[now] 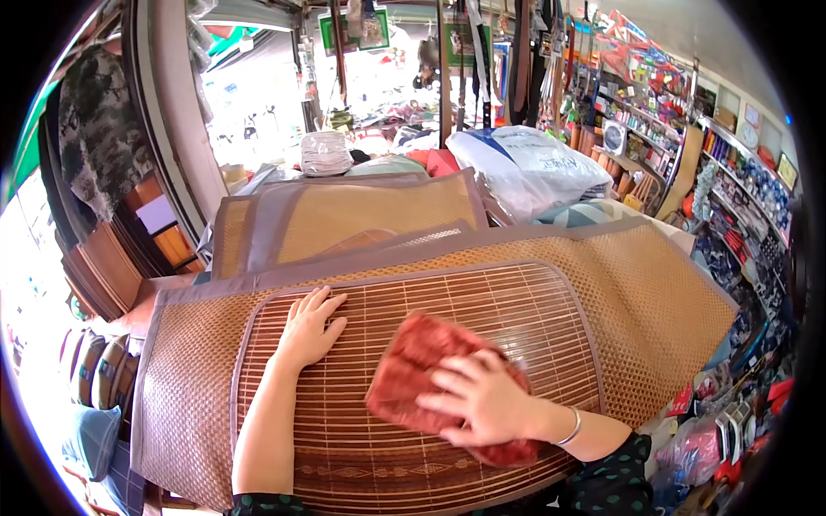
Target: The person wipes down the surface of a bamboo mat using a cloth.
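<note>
A brown slatted bamboo mat (344,396) with a grey border lies on a larger tan woven mat (654,301). My left hand (311,331) rests flat on the upper left part of the bamboo mat, fingers apart, holding nothing. Over a red plush cloth (409,370), right of the middle of the bamboo mat, my right hand (486,400) lies with its fingers spread, pressing the cloth from above. A silvery bracelet circles my right wrist. The fingers of my right hand look slightly blurred.
Behind the mats are another woven mat (387,211), a white plastic-wrapped bundle (533,168) and a white stack (325,155). Cushions (99,370) stand at the left. Packed shelves (740,181) line the right, and straps (520,64) hang at the back.
</note>
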A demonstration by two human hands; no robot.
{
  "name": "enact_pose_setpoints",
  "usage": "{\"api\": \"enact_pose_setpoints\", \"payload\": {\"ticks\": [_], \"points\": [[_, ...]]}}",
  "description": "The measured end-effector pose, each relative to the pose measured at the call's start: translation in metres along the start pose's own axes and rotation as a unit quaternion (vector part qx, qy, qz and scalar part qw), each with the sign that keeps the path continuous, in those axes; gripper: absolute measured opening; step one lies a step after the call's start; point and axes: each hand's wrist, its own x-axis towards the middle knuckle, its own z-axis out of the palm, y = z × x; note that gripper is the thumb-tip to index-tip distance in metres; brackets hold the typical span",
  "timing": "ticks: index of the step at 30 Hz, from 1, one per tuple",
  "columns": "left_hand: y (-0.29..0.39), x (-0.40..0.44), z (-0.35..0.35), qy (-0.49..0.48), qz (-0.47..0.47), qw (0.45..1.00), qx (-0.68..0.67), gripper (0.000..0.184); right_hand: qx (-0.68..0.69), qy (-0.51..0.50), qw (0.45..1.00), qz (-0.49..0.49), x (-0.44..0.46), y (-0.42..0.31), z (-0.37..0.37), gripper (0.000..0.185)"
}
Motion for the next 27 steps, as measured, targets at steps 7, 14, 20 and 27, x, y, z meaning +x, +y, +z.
{"api": "enact_pose_setpoints", "payload": {"ticks": [7,14,20,27], "points": [[0.004,0.000,-0.002,-0.002,-0.009,1.000,-0.001,0.048,-0.056,-0.018,0.980,0.192,-0.003,0.063,-0.023,0.054],[0.004,0.001,-0.002,0.004,0.001,1.000,-0.003,0.048,-0.111,0.038,0.911,0.396,-0.040,0.128,-0.028,0.055],[0.011,0.001,-0.007,0.018,-0.002,0.999,-0.036,0.047,-0.057,-0.029,0.994,0.091,0.008,0.030,-0.003,0.051],[0.092,-0.014,-0.025,0.023,0.234,0.946,-0.223,0.057,0.278,0.047,0.959,0.010,0.031,0.009,0.004,0.036]]}}
